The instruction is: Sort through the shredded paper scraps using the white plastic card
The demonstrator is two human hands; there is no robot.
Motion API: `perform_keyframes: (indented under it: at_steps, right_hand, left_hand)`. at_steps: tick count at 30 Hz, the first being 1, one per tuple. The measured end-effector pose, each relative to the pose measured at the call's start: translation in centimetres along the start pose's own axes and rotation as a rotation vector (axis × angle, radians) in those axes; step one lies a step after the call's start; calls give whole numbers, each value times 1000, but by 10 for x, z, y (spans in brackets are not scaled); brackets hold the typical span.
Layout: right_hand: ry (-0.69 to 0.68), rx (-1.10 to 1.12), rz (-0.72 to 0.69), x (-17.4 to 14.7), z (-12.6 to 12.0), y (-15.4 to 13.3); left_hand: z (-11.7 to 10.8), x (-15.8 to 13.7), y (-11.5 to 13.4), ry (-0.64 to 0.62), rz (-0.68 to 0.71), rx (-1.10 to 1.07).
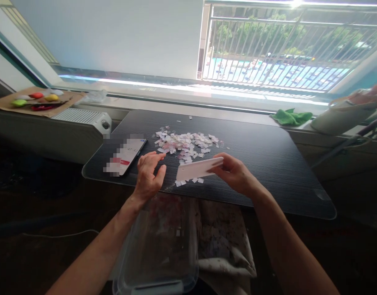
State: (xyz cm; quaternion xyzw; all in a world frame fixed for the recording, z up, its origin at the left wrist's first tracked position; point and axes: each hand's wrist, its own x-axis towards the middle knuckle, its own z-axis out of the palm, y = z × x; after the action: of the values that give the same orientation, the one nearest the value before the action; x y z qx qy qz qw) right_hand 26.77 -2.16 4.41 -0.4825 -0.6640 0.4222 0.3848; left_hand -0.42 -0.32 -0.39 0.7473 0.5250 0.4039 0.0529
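Observation:
A loose heap of small white and pinkish paper pieces (183,143) lies on the dark tabletop (252,143). My right hand (236,172) grips a flat, pale pink rectangular piece (196,169) by its right end and holds it tilted over the near side of the heap. A few paper bits show just below its lower edge. To the left of the heap, my left hand (149,174) is held near the table's front edge, fingers and thumb apart, with nothing in it. A phone (129,155) with a lit screen lies left of that hand.
Below the table edge stands a clear plastic bin (157,254) with a few scraps in it, beside a light-coloured bag (227,258) holding paper bits. A green cloth (291,117) lies on the sill, a radiator (86,121) stands at left, and a brown board (37,102) carries coloured items.

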Motion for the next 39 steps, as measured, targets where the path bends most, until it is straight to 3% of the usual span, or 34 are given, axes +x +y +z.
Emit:
perform_keyframes:
  at_steps: [3,11,17,20,27,32,39]
  right_hand:
    - [-42,-34,-6,7,2,4]
    - [76,-138,98,-31,-52,14]
    - [66,-84,69,-15,-42,18]
    - [75,-23,126,-20,-52,21]
    - [371,-55,344,-52,-94,39]
    - [289,-39,430,-55,-89,46]
    - [142,-4,483,-57,-78,35]
  left_hand:
    - [0,-1,0,17,2,-2]
    - [0,0,3,-9,-16,0]
    - [-2,1,1,-29,-21,16]
    - [-3,1,-1,-18,-4,-5]
    - [-3,2,-1,-16,16,-19]
    - [-4,2,-1,-19,13,-16]
    - [-4,2,-2,-6,20,-17]
